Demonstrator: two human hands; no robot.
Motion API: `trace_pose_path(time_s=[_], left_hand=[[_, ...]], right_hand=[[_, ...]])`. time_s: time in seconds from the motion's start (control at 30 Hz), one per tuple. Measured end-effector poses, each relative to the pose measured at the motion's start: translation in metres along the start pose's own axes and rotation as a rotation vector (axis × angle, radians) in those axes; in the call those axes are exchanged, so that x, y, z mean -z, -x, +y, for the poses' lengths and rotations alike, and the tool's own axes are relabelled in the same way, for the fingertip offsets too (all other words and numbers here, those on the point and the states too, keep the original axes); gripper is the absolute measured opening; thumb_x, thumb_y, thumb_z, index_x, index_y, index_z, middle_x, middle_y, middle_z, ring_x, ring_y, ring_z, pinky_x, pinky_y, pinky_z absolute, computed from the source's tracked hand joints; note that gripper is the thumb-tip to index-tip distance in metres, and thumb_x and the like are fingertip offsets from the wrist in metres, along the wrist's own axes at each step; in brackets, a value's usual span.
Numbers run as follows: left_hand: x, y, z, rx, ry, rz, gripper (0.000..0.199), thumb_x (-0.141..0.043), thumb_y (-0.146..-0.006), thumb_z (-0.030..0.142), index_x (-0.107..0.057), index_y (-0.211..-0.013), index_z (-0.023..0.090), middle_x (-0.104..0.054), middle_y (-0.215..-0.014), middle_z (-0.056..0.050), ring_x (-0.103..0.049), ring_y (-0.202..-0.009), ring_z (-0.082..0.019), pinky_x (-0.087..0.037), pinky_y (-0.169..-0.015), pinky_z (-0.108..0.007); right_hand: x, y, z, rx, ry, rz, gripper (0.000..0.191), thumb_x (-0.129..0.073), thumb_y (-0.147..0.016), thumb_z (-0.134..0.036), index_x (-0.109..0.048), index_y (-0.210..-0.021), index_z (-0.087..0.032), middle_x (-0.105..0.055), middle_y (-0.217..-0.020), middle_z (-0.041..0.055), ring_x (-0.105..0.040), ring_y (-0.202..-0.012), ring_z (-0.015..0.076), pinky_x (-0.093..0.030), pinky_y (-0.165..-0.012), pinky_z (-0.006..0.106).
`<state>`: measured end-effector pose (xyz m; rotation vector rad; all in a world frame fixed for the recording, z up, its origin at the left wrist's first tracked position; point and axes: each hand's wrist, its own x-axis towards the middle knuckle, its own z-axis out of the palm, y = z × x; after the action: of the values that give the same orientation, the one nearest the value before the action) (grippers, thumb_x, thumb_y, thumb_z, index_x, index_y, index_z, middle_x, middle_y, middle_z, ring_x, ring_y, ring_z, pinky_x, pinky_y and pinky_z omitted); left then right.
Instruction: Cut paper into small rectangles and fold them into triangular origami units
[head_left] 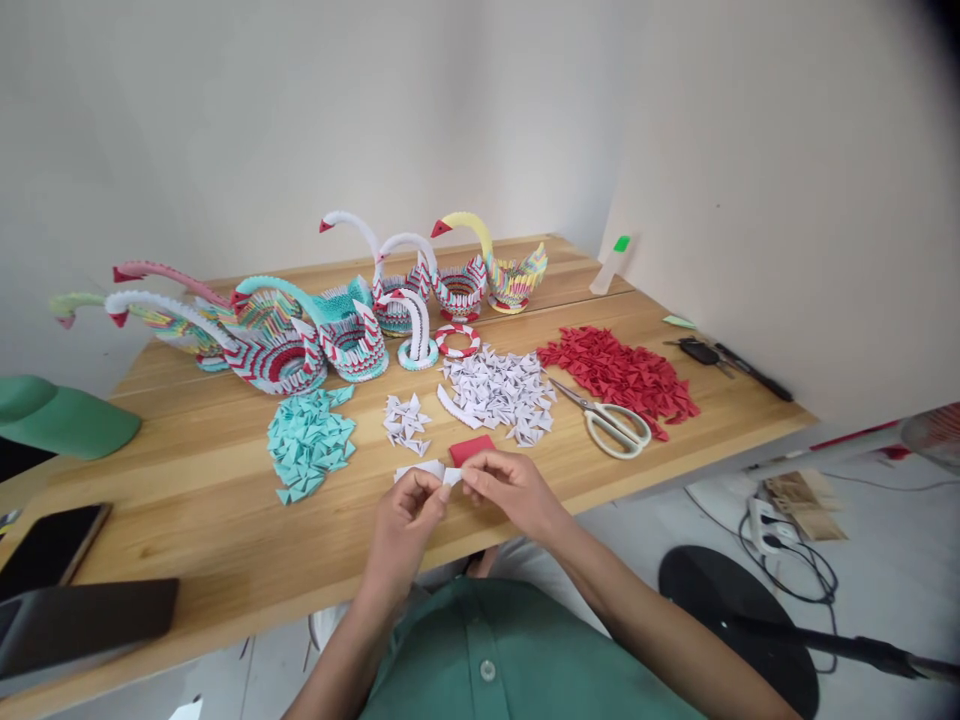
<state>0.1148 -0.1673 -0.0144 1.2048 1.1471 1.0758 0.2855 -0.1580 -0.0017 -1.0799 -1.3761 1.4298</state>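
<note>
Hands [457, 500] over wooden table [187, 470]

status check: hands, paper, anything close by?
Left hand and right hand both pinching a white paper strip. Red paper piece touching behind it. Scissors lie off right, apart.

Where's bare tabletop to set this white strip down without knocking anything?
Bare wood lies left of the teal pieces, between them and the phone, and along the near edge right of the right hand, below the scissors. The back is crowded with paper swans; white pieces and red pieces fill the middle.
</note>
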Motion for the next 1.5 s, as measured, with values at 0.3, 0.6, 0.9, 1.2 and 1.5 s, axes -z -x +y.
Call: trace_pose_path(time_s=[0.3, 0.6, 0.9, 1.2, 1.5], left_hand=[[0.001, -0.003, 0.003, 0.02, -0.014, -0.052, 0.024, -0.062, -0.081, 0.035, -0.058, -0.066, 0.016, -0.054, -0.06, 0.002, -0.046, -0.06, -0.012, -0.037, -0.061, -0.023], [-0.003, -0.001, 0.002, 0.055, 0.041, -0.048, 0.025, -0.065, -0.077, 0.036, -0.057, -0.063, 0.016, -0.053, -0.058, 0.002, -0.045, -0.058, -0.011, -0.037, -0.059, -0.023], [-0.004, -0.001, 0.001, -0.019, 0.003, -0.009, 0.023, -0.067, -0.076, 0.034, -0.057, -0.063, 0.016, -0.053, -0.058, 0.002, -0.044, -0.057, -0.011, -0.037, -0.056, -0.021], [0.0, -0.004, 0.004, -0.071, -0.032, -0.064, 0.02, -0.061, -0.083, 0.032, -0.067, -0.072, 0.017, -0.067, -0.07, -0.002, -0.059, -0.068, -0.016, -0.046, -0.068, -0.025], [0.0, -0.009, 0.002, -0.101, -0.112, 0.022, 0.014, -0.064, -0.081, 0.029, -0.064, -0.073, 0.017, -0.065, -0.069, -0.002, -0.059, -0.068, -0.016, -0.046, -0.068, -0.025]], right_hand=[[-0.004, 0.001, 0.0, 0.062, 0.177, 0.048, 0.024, -0.055, -0.09, -0.034, -0.061, -0.073, -0.017, -0.055, -0.066, -0.0015, -0.048, -0.062, 0.0114, -0.037, -0.059, 0.023], [-0.008, 0.0, 0.004, 0.002, 0.036, 0.063, 0.031, -0.06, -0.085, -0.045, -0.06, -0.073, -0.016, -0.057, -0.067, -0.0005, -0.05, -0.06, 0.0114, -0.04, -0.058, 0.024], [-0.005, 0.004, 0.003, 0.025, 0.082, 0.022, 0.031, -0.055, -0.09, -0.046, -0.063, -0.08, -0.017, -0.059, -0.073, 0.0008, -0.052, -0.067, 0.0135, -0.042, -0.065, 0.025], [-0.003, -0.002, 0.006, 0.054, 0.078, 0.017, 0.024, -0.057, -0.092, -0.039, -0.062, -0.08, -0.018, -0.06, -0.073, 0.0001, -0.054, -0.069, 0.0133, -0.042, -0.067, 0.024], [-0.009, -0.009, -0.001, 0.027, 0.098, 0.065, 0.023, -0.063, -0.084, -0.042, -0.06, -0.085, -0.019, -0.062, -0.076, 0.0008, -0.057, -0.069, 0.0146, -0.044, -0.064, 0.025]])
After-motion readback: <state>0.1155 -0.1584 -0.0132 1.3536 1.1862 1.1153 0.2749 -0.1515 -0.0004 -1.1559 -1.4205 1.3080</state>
